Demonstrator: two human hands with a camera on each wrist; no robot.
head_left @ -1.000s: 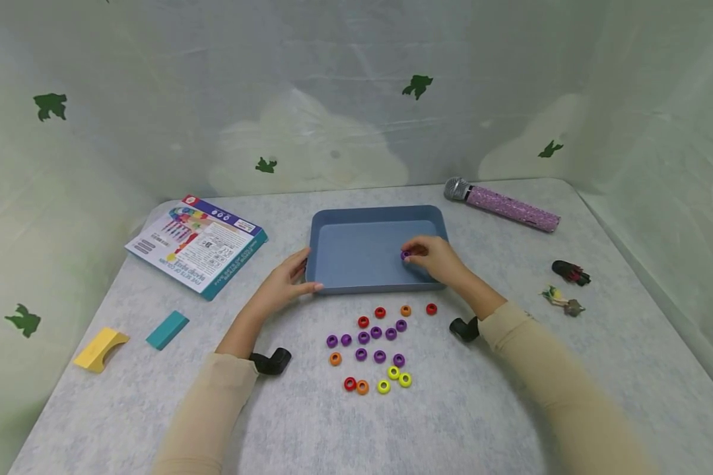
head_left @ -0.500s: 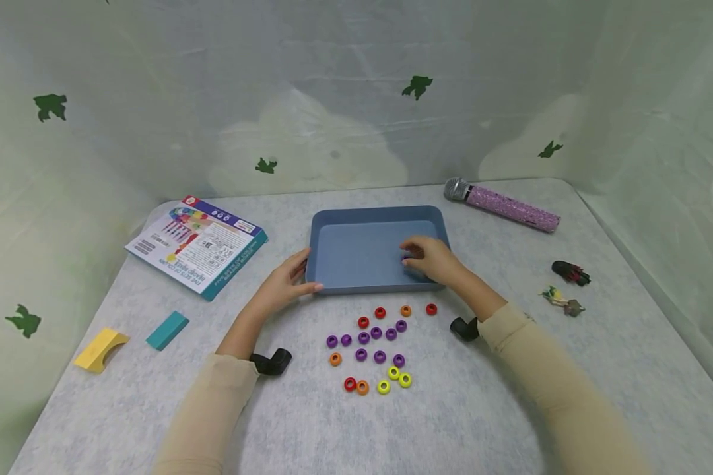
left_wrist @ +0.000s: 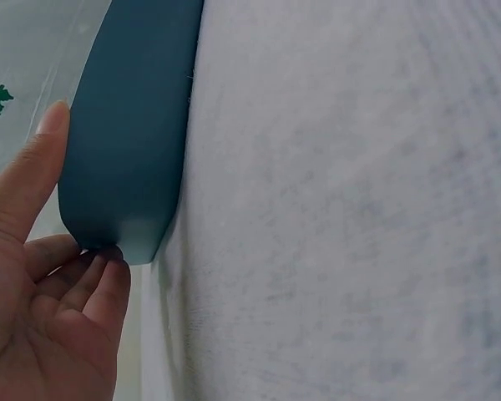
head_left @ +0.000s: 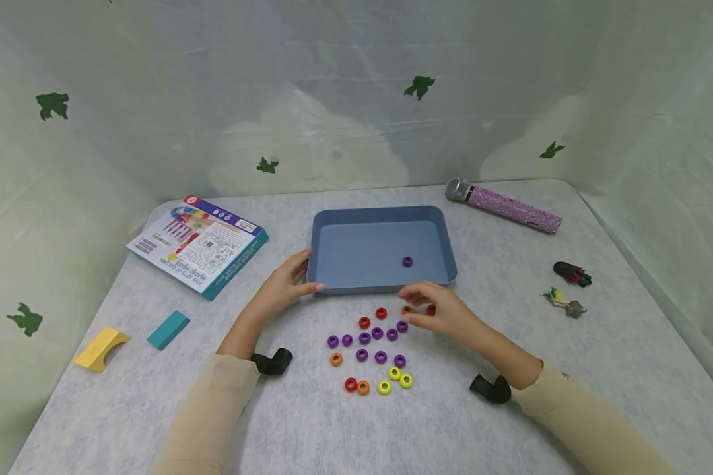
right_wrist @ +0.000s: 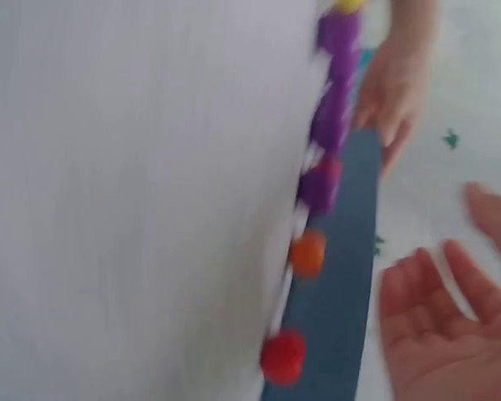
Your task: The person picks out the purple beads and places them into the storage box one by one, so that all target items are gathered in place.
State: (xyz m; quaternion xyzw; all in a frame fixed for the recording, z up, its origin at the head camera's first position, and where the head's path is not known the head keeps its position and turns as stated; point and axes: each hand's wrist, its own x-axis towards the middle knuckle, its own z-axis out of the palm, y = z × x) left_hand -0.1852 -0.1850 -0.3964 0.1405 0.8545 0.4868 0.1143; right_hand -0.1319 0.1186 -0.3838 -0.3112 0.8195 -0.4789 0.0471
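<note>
In the head view my left hand [head_left: 280, 285] holds the front left corner of a blue-grey tray [head_left: 359, 254]. The left wrist view has its thumb along the tray's rim and its other fingers bent against the corner. One purple bead [head_left: 407, 262] lies inside the tray, towards the right. My right hand [head_left: 444, 311] hovers just in front of the tray, above an orange bead [head_left: 407, 309] and a red bead [head_left: 431, 309], both partly covered. Its fingers are loosely spread and hold nothing in the right wrist view, which is blurred.
Loose purple beads [head_left: 377, 333], yellow beads [head_left: 395, 373] and more red and orange ones lie before the tray. Left are a flat box [head_left: 199, 244], a teal block [head_left: 168, 330] and a yellow arch block [head_left: 100, 348]. A microphone [head_left: 511, 208] and two small figures [head_left: 572, 273] lie right.
My right hand has let go of the purple bead inside the tray and moved back towards the person, over the loose beads. The left hand has stayed on the tray corner.
</note>
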